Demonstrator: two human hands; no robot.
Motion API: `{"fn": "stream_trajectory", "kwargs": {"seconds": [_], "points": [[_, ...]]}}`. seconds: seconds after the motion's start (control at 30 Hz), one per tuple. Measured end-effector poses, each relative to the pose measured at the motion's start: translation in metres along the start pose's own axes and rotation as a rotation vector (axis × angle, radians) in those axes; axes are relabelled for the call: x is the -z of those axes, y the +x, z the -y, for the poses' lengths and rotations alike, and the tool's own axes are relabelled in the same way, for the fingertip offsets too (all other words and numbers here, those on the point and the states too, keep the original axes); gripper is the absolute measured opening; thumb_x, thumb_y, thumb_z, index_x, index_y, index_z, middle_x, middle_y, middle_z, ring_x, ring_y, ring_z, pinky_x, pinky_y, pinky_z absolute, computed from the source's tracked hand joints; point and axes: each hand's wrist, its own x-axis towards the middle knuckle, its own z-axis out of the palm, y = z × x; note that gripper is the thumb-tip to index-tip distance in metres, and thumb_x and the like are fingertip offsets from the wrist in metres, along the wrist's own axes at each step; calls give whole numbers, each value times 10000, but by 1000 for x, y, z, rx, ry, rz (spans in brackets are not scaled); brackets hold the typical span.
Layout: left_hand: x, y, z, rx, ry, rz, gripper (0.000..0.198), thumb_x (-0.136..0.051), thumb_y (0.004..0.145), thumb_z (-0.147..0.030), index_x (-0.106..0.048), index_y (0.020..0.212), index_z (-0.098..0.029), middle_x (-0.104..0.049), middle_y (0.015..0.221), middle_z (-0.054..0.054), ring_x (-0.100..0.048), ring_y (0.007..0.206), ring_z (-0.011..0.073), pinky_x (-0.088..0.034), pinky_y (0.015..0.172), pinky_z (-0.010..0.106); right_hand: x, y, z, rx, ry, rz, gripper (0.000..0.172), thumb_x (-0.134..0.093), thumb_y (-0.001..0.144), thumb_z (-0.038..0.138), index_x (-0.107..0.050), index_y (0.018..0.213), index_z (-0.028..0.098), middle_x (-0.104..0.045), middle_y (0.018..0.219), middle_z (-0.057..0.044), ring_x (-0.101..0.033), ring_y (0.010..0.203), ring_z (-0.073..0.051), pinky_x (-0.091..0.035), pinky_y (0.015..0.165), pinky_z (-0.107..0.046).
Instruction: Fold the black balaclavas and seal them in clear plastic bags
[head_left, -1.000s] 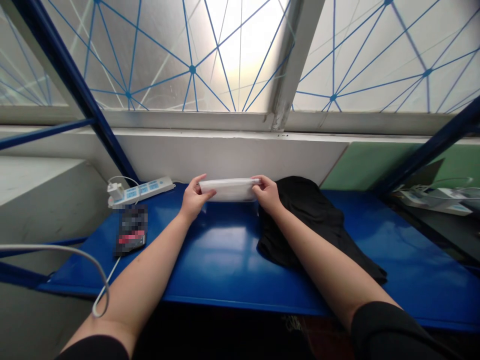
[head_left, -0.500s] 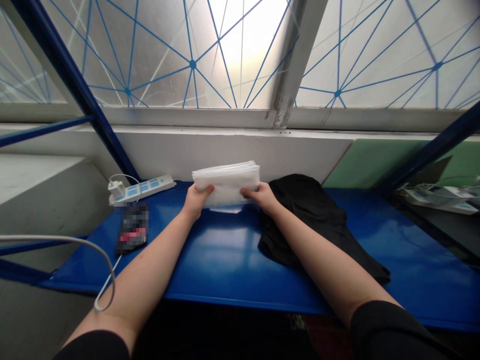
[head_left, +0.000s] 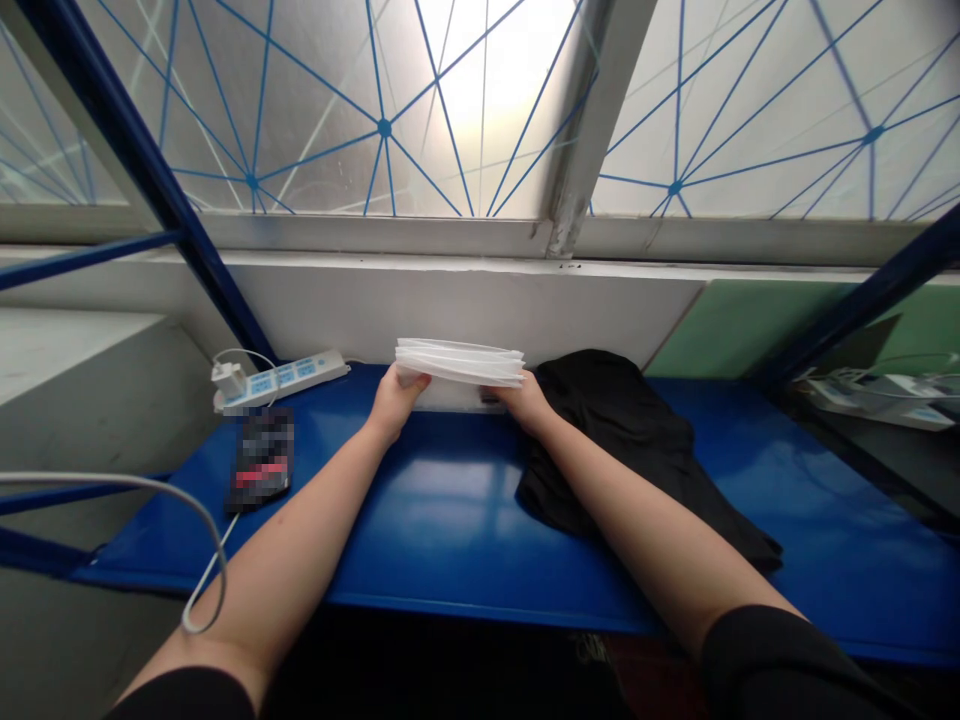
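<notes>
A stack of thin white sheets is held up above the far side of the blue table, its layered edges fanned slightly and facing me. My left hand grips its left end, thumb in front. At the right end my right hand is closed on the same stack, its thumb partly hidden by the drooping sheets. The fingers behind the stack are out of sight. Close by the right hand and forearm, a crumpled black cloth garment lies on the table.
A white power strip with a plug lies at the back left. In front of it is a dark, blurred-out object with a cable. A grey cable loops by my left forearm. Blue frame bars rise at the sides; windows are behind.
The stack has tipped over toward me, so its layered edges show where its broad front face did before. Both hands keep hold and have barely shifted.
</notes>
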Motion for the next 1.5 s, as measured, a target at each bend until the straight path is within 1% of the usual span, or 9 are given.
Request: {"fn": "stream_trajectory", "kwargs": {"seconds": [0.13, 0.3, 0.5, 0.6, 0.73, 0.93, 1.13, 1.27, 1.5], "points": [[4, 1, 7, 83, 64, 37, 526, -760, 683, -278, -626, 1173, -144, -707, 1163, 124, -651, 1098, 281, -460, 1032, 437, -2, -1, -5, -162, -8, 60, 425, -806, 645, 337, -743, 1019, 145, -770, 1027, -95, -717, 951, -268, -558, 907, -456], [10, 4, 7, 28, 68, 242, 662, -619, 626, -120, -570, 1285, -163, -692, 1212, 101, -621, 1176, 271, -428, 1074, 421, 4, 1, 0, -50, -6, -34, 343, -791, 674, 380, -754, 938, 164, -769, 970, -78, -707, 938, -244, -540, 938, -438], [22, 6, -2, -111, 296, 114, 206, -639, 707, -233, -669, 905, -186, -734, 1098, 104, -632, 1145, 312, -445, 1037, 475, 11, 3, 12, 84, 77, 10, 227, -761, 710, 388, -713, 814, 191, -754, 955, -66, -697, 956, -238, -534, 909, -409], [29, 6, 0, -214, 575, 88, 180, -656, 706, -211, -694, 882, -205, -662, 1298, 113, -531, 1297, 334, -389, 1091, 490, 22, 6, 6, 108, -117, 98, 147, -753, 690, 304, -700, 757, 184, -747, 1041, -86, -689, 1006, -252, -504, 953, -419], [35, 9, 14, -105, 922, 121, 250, -558, 772, -141, -760, 892, -227, -667, 1263, 115, -575, 1210, 337, -431, 1035, 494, 35, 9, -11, 63, -617, 193, 127, -641, 736, 159, -759, 777, 181, -724, 1156, -119, -668, 1083, -271, -475, 999, -419], [27, 11, 20, -189, 852, 95, 357, -469, 884, -248, -740, 1103, -171, -695, 1194, 145, -608, 1177, 303, -435, 1066, 449, 34, 10, -18, -2, -781, 327, 226, -614, 745, 104, -801, 822, 205, -724, 1205, -87, -664, 1128, -271, -490, 1008, -376], [9, -4, 15, -140, 1014, 492, 625, -523, 891, -576, -580, 1390, -204, -373, 1590, 156, -253, 1501, 387, -221, 1195, 533, 39, 13, -14, -54, -558, 199, 361, -483, 821, 98, -774, 1011, 196, -742, 1163, -65, -677, 1112, -208, -470, 1047, -359], [3, -13, 9, -133, 1132, 574, 716, -475, 910, -587, -439, 1507, -195, -240, 1637, 188, -169, 1517, 418, -156, 1194, 572, 19, 6, -4, 85, -825, 89, 312, -528, 919, 279, -729, 1141, 192, -676, 1284, -113, -582, 1242, -268, -420, 1087, -438], [-15, -29, 0, -111, 1189, 604, 645, -474, 916, -478, -396, 1532, -303, -225, 1654, 135, -142, 1516, 446, -101, 1156, 681, -29, -23, 14, 67, -1271, 395, 600, -452, 981, 421, -432, 1505, 130, -332, 1596, -211, -293, 1471, -400, -235, 1162, -585]]}}
